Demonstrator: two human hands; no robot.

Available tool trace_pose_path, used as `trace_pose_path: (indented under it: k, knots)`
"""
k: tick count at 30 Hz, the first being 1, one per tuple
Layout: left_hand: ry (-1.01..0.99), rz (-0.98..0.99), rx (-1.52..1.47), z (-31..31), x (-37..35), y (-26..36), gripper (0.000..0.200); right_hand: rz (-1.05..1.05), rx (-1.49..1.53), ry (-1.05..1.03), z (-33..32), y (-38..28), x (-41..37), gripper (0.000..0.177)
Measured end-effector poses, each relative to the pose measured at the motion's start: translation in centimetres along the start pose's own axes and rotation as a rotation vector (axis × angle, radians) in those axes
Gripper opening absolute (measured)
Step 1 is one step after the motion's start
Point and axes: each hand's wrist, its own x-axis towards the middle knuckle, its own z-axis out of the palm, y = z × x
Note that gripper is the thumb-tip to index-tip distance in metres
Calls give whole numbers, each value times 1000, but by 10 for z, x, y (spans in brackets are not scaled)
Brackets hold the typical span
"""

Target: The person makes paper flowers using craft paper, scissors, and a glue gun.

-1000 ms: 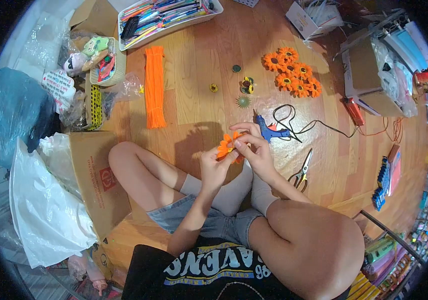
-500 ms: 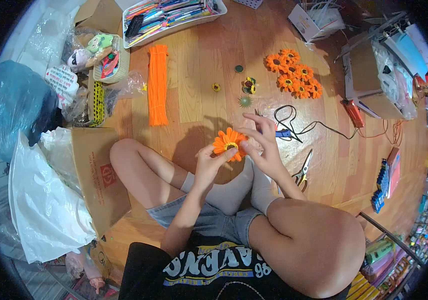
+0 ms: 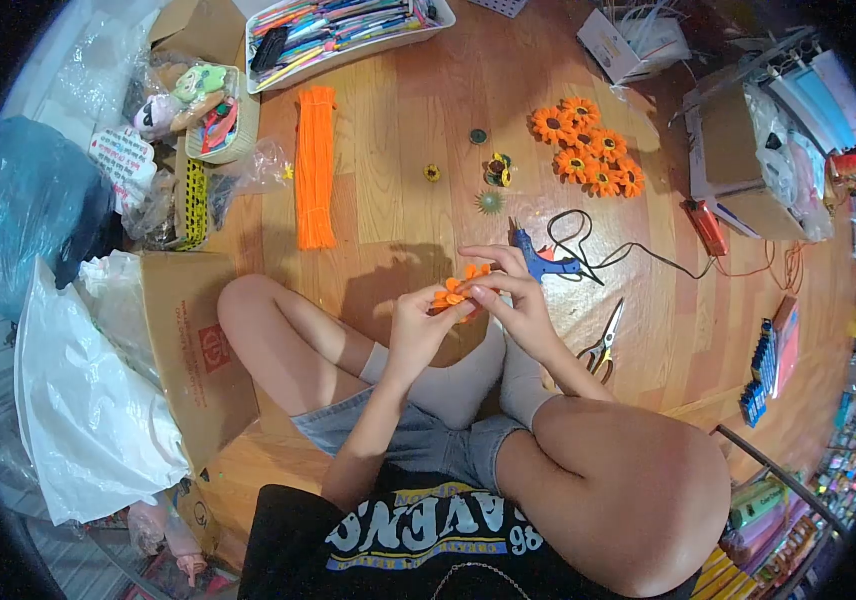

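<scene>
An orange flower (image 3: 454,293) is held between both hands above my crossed legs, tilted so that mostly its petal edges show. My left hand (image 3: 422,322) grips it from the left, thumb and fingers closed on the petals. From the right, my right hand (image 3: 518,300) pinches its petals between thumb and fingers. Much of the flower's centre is hidden by the fingers. Just beyond my right hand lies a blue hot glue gun (image 3: 548,262) on the wooden floor. Scissors (image 3: 604,345) with open blades rest right of my hands.
Several finished orange flowers (image 3: 588,145) lie clustered at upper right. A bundle of orange pipe cleaners (image 3: 316,170) lies at left. Small flower parts (image 3: 496,170) sit between them. A white tray of pens (image 3: 348,50) is at the back; a cardboard box (image 3: 198,345) stands left.
The flower has turned from facing up to nearly edge-on. My right hand has moved slightly left and down, uncovering more of the glue gun.
</scene>
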Motion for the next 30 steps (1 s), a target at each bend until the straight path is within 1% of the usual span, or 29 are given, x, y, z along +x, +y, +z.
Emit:
trace_pose_path:
  k: [1,3,4,6,9,13,15,19,21,22,24,28,30]
  knots:
    - [1,-1,-1,1,1,1,13,1,0,-2,2,3,-1,17]
    - [26,-3,-81,3,2,3,12,23,124,74,6,4,0,16]
    - [26,-3,-82,5,3,0,12,24,124,73,8,3,0,16]
    - [61,49,-135,7,6,-2,13,20,172,137,12,-1,1,16]
    - [50,6,-86,10,5,3,12,36,95,140,9,5,0,15]
    - [65,-2,-140,17,4,3,11,25,117,158,9,9,1,14]
    - [55,-47,-232,20,3,-1,11,-2,35,155,9,10,0,14]
    - [81,-4,-219,19,5,-6,13,6,9,180,6,-1,2,16]
    - [94,-14,-215,18,4,-7,15,16,-119,249,3,-9,5,18]
    - [93,-14,-214,17,4,-6,15,16,-119,250,3,-8,4,18]
    - [115,-2,-207,13,3,-3,16,-105,-376,188,3,-5,2,21]
    - [107,-6,-276,11,2,4,15,-160,-353,142,-3,-4,1,21]
    - [43,11,-254,11,0,1,14,-66,-22,100,-1,0,-1,21]
